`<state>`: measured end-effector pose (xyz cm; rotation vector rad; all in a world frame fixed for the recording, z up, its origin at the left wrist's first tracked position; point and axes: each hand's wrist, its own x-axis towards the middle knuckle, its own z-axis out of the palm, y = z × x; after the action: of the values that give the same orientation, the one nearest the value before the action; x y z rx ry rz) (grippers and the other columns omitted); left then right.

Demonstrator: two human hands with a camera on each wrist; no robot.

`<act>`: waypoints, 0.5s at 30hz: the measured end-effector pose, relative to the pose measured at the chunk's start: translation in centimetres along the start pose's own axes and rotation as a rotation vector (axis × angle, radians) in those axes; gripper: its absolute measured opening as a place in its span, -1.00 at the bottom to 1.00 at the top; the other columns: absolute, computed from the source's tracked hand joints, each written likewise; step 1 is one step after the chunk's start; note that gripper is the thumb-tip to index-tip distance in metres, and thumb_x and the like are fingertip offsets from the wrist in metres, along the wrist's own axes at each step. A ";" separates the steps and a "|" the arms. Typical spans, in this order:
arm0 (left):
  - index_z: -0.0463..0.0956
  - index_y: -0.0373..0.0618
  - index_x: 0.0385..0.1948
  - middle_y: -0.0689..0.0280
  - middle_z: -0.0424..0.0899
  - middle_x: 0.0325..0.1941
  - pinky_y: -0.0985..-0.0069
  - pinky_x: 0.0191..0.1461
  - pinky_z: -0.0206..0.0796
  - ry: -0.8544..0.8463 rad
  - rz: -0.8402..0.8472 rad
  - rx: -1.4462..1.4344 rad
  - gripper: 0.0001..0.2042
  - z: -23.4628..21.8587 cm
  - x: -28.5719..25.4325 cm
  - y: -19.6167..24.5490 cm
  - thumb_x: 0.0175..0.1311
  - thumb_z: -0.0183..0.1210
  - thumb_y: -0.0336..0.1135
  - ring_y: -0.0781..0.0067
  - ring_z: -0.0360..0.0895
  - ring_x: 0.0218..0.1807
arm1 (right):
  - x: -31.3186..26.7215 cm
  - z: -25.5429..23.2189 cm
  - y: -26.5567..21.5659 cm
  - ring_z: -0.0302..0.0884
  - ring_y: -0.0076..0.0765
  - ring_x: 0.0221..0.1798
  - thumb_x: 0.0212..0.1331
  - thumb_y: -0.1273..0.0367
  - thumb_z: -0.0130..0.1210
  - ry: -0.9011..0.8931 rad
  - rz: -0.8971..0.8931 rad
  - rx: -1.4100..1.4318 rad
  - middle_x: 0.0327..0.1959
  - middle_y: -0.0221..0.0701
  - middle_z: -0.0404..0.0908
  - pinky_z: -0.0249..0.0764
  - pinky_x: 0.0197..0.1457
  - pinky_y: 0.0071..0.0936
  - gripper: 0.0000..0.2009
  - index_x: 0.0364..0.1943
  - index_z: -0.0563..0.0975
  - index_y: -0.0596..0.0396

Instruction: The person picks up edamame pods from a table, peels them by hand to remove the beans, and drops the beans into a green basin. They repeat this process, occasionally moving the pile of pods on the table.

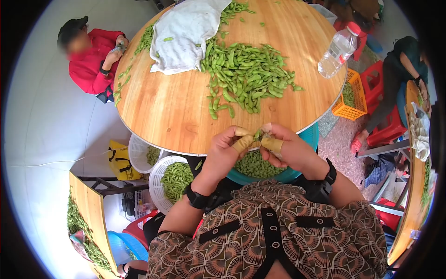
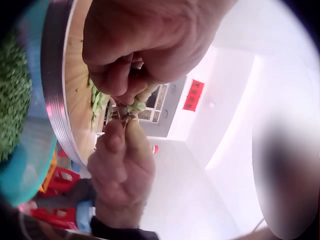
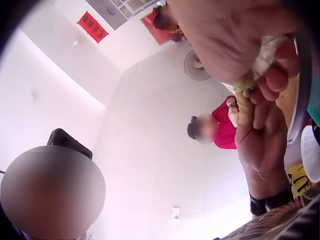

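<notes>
At the near edge of the round wooden table [image 1: 176,125], both hands meet over a teal basin [image 1: 312,138] of green shelled beans [image 1: 258,166]. My left hand [image 1: 225,151] pinches one end of a green edamame pod [image 1: 258,135]. Opposite it, my right hand [image 1: 290,148] pinches the pod's other side with curled fingers. Yellowish covers wrap the thumbs and some fingertips. In the right wrist view the pod [image 3: 244,91] sits between the touching fingertips, mostly hidden by them. Just beyond the hands lies a heap of edamame pods [image 1: 251,74].
A grey-white cloth [image 1: 186,35] covers part of the table beside the heap. A plastic bottle [image 1: 337,53] stands at the right edge. White baskets [image 1: 158,181] sit below left, an orange crate [image 1: 355,100] below right. A person in red [image 1: 95,58] works at the left.
</notes>
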<state>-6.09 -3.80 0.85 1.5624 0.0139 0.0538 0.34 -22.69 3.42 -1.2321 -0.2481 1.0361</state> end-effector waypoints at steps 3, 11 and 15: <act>0.50 -0.17 -0.27 0.47 0.46 -0.51 0.73 -0.51 0.04 -0.119 -0.317 -0.581 -0.94 -0.8 0.5 -0.9 0.34 0.11 -0.41 0.77 0.24 -0.55 | 0.0 -0.4 -0.2 0.28 -0.64 -0.69 0.30 0.39 -0.05 0.042 -0.064 -0.256 -0.55 -0.46 0.47 0.15 -0.66 -0.65 -0.82 -0.05 0.40 0.05; 0.49 -0.24 -0.26 0.45 0.53 -0.45 0.72 -0.36 0.27 -0.003 0.036 0.020 -0.95 1.4 0.1 -0.3 0.32 0.09 -0.50 0.73 0.41 -0.43 | 1.0 -0.3 0.4 0.42 -0.36 -0.52 0.02 0.37 0.25 0.309 -0.587 -0.766 -0.59 -0.29 0.40 0.33 -0.42 -0.36 -0.74 -0.25 0.47 0.18; 0.49 -0.28 -0.24 0.42 0.57 -0.39 0.68 -0.25 0.36 -0.028 0.063 0.225 -0.93 1.4 -0.4 0.8 0.29 0.09 -0.56 0.70 0.49 -0.35 | 0.7 0.6 0.4 0.41 -0.14 -0.51 -0.02 0.41 0.22 0.317 -0.599 -0.886 -0.54 -0.19 0.43 0.35 -0.40 -0.31 -0.75 -0.26 0.46 0.20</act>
<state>-6.47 -5.25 1.69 1.7888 -0.0528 0.0825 0.09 -21.80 3.06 -1.9199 -0.8264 0.1646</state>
